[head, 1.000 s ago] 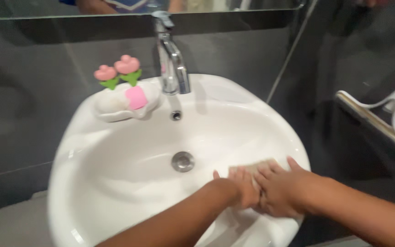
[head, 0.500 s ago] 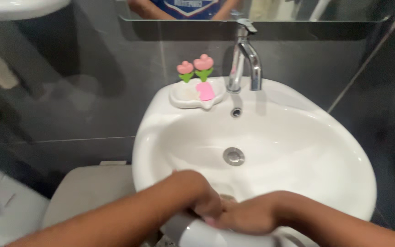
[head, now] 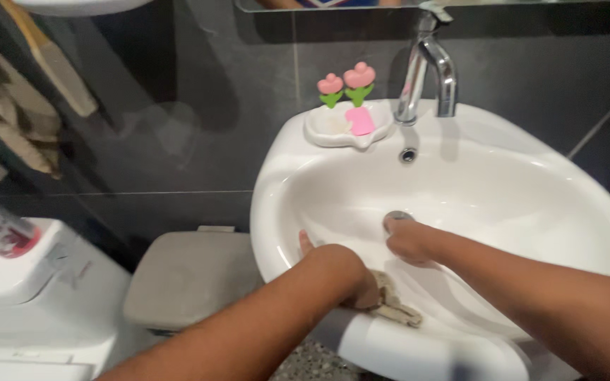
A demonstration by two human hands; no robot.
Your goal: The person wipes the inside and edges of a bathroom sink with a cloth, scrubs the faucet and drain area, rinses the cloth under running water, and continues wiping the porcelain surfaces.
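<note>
A white wash basin (head: 284, 176) fills the middle and right of the head view. My left hand (head: 333, 264) presses down on a tan cloth (head: 393, 305) on the basin's front inner wall, with the thumb on the left rim. My right hand (head: 407, 240) rests inside the bowl, its fingers curled together just below the metal drain (head: 398, 215) and apart from the cloth. Most of the cloth is hidden under my left hand.
A chrome tap (head: 428, 70) stands at the basin's back. Beside it is a white soap dish (head: 347, 127) with pink soap and two pink flower ornaments. A beige lid (head: 192, 279) and white toilet tank (head: 30, 296) lie left. Towels (head: 8, 120) hang on the dark tiled wall.
The view has swung to the left. My hands have parted: the right one left the cloth and moved up to the drain, while the left stays on the cloth.
</note>
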